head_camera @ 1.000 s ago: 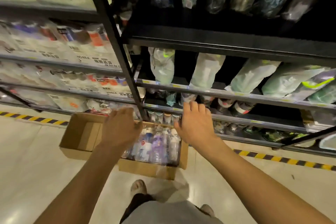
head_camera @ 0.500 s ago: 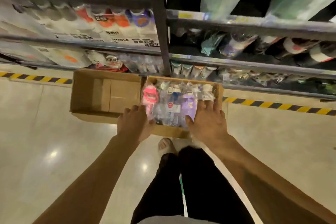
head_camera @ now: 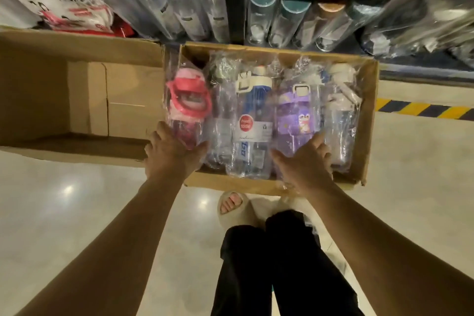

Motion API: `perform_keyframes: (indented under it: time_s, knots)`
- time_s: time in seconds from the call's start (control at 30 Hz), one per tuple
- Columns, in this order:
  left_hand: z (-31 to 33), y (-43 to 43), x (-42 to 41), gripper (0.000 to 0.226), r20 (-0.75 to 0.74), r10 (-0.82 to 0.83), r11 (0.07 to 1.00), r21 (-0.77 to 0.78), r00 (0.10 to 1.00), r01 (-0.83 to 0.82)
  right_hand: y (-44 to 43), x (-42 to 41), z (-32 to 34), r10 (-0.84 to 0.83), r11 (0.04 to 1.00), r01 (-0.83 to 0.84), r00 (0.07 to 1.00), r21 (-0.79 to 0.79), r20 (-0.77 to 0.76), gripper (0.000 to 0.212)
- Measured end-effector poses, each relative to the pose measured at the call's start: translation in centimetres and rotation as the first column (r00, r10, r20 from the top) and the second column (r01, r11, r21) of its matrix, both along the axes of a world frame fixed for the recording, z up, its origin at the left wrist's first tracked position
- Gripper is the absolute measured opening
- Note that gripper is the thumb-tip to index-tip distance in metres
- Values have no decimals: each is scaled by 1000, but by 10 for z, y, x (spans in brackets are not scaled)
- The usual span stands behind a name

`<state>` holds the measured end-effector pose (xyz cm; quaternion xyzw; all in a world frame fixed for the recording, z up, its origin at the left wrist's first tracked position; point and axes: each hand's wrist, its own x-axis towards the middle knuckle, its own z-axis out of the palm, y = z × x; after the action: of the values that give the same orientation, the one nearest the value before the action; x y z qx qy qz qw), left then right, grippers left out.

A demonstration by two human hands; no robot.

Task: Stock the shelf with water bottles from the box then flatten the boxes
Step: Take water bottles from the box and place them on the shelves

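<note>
An open cardboard box on the floor holds several plastic-wrapped water bottles lying side by side: a pink one, a clear one, a blue one, a purple one and a white-capped one. My left hand grips the base of the pink bottle, thumb on its right side. My right hand wraps the base of the purple bottle, its thumb between the blue and purple bottles. All the bottles lie inside the box.
An empty cardboard box sits directly left of the full one. Behind both, the bottom shelf carries wrapped bottles on either side of a black upright post. Yellow-black floor tape runs at the right. My sandalled foot is just before the box.
The view has dropped closer to the box. Both hands moved from above it down onto the bottles, the left closing on the pink one and the right on the purple one.
</note>
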<state>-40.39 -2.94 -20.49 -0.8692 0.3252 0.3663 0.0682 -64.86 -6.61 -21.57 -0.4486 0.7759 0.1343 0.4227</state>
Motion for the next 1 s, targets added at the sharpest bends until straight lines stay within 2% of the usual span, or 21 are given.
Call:
perform_keyframes:
  time_s: [0.1, 0.2, 0.33, 0.47, 0.6, 0.73, 0.87, 0.9, 1.0]
  knots:
    - [-29, 7, -1, 109, 33, -5, 998, -61, 999, 7, 7, 1, -30, -118, 983, 115, 993, -146, -8, 118]
    - [-39, 11, -2, 102, 57, 44, 986, -163, 997, -34, 13, -5, -43, -155, 957, 162, 987, -241, 48, 104]
    - [-33, 15, -8, 88, -58, 145, 969, -194, 988, -154, 8, -5, -36, -190, 951, 219, 971, -218, 145, 84]
    - [4, 19, -14, 81, -210, 213, 945, -204, 954, -256, 6, -6, 7, -185, 949, 230, 960, -214, 213, 82]
    - [73, 25, -24, 52, -365, 192, 894, -317, 911, -316, 7, -14, 74, -162, 938, 232, 950, -257, 267, 76]
    - [179, 24, -41, 32, -486, 99, 834, -436, 868, -339, 5, -27, 176, -171, 937, 265, 916, -226, 364, 73]
    - [295, 19, -59, 41, -521, -51, 778, -556, 852, -294, 8, -44, 296, -85, 891, 283, 871, -354, 484, 44]
    - [324, 18, -62, 42, -521, -60, 768, -569, 851, -294, 11, -48, 326, -75, 871, 303, 859, -386, 507, 42]
    - [400, 14, -72, 38, -501, -143, 709, -653, 854, -264, 21, -58, 417, -72, 812, 380, 818, -442, 570, 58]
